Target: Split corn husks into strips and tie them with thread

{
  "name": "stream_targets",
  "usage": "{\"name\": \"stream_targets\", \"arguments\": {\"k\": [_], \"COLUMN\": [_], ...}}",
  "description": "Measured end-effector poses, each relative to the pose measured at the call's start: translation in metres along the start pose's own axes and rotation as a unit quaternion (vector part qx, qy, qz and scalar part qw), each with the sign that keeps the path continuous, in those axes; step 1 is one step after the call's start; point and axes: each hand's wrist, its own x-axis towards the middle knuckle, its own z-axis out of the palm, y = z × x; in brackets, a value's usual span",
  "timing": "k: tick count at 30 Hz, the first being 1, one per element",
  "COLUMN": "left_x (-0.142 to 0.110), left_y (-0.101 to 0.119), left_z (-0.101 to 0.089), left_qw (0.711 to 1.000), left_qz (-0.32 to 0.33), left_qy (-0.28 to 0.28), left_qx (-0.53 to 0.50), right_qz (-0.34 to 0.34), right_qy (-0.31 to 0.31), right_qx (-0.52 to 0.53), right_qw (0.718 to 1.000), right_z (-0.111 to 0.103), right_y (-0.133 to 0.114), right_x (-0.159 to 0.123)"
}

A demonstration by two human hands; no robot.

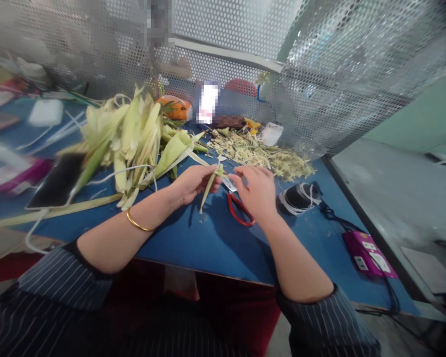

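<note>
My left hand (197, 182) is closed around a small folded piece of pale green corn husk (208, 191), whose narrow end hangs down below the fingers. Close on its right, my right hand (257, 192) has its thumb and forefinger drawn together beside the folded piece. Whatever lies between those fingertips is too small to make out. Scissors with red handles (241, 212) lie on the table under my right hand, their blades partly hidden. To the left of my hands is a large heap of corn husks (134, 134).
Shredded husk bits (263, 153) spread along the back of the blue table (193, 248). A black spool wound with white cord (299, 198) stands at right, near a purple box (369, 255) with cables. A dark phone (57, 181) lies at left. Perforated metal panels (226, 54) rise behind.
</note>
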Motion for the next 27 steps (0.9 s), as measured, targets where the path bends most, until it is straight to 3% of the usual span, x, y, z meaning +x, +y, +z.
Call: {"name": "stream_targets", "arguments": {"k": [4,9,16,19,24,25,27], "left_x": [0.001,0.003,0.003,0.000,-0.006,-0.007,-0.009], "left_y": [-0.005,-0.011,-0.004,-0.002,-0.003,-0.004,-0.006], "left_z": [0.001,0.001,-0.001,0.001,0.007,0.008,0.009], "left_qw": [0.999,0.991,0.992,0.990,0.985,0.983,0.977], "left_qz": [0.001,0.063,0.042,0.025,-0.002,0.001,0.011], "left_qy": [0.008,0.030,0.027,0.001,-0.055,-0.056,-0.051], "left_qx": [0.039,0.114,0.118,0.139,0.165,0.175,0.206], "right_qz": [-0.006,-0.006,0.148,0.213,0.334,0.345,0.354], "right_qy": [-0.091,-0.117,-0.150,-0.135,-0.115,-0.108,-0.091], "right_qx": [0.006,0.021,0.149,0.270,0.519,0.532,0.528], "right_qw": [0.996,0.993,0.966,0.929,0.778,0.766,0.767], "right_z": [0.007,0.006,0.001,0.009,0.018,0.018,0.019], "right_y": [-0.002,-0.010,-0.008,-0.001,-0.001,-0.003,-0.006], "right_x": [-0.002,-0.005,-0.001,0.001,0.001,0.000,-0.001]}}
